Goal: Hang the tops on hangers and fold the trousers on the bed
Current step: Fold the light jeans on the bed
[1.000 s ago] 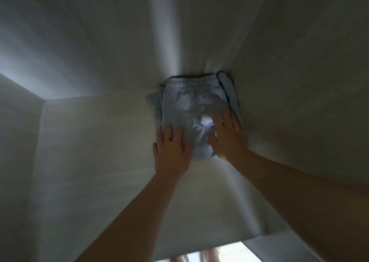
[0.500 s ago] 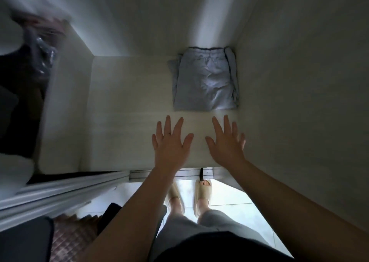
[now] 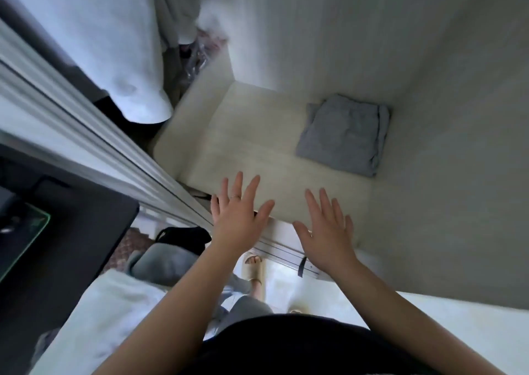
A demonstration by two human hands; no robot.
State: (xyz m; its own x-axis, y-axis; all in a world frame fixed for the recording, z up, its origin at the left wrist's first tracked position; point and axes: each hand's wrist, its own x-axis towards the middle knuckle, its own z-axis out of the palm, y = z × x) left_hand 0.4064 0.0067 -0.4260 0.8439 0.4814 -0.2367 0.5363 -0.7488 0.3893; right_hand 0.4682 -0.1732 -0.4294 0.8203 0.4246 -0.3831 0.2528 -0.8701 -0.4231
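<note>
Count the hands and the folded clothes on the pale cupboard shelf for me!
Bare hands: 2, left hand and right hand
Folded grey fabric trousers: 1
Total: 3

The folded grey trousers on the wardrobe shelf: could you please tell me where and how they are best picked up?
Probably by the near edge, from the front. The folded grey trousers lie flat at the right rear of the shelf, right side against the wall, so only front and left are free. Slipping the left hand and right hand underneath should keep the folds together.
</note>
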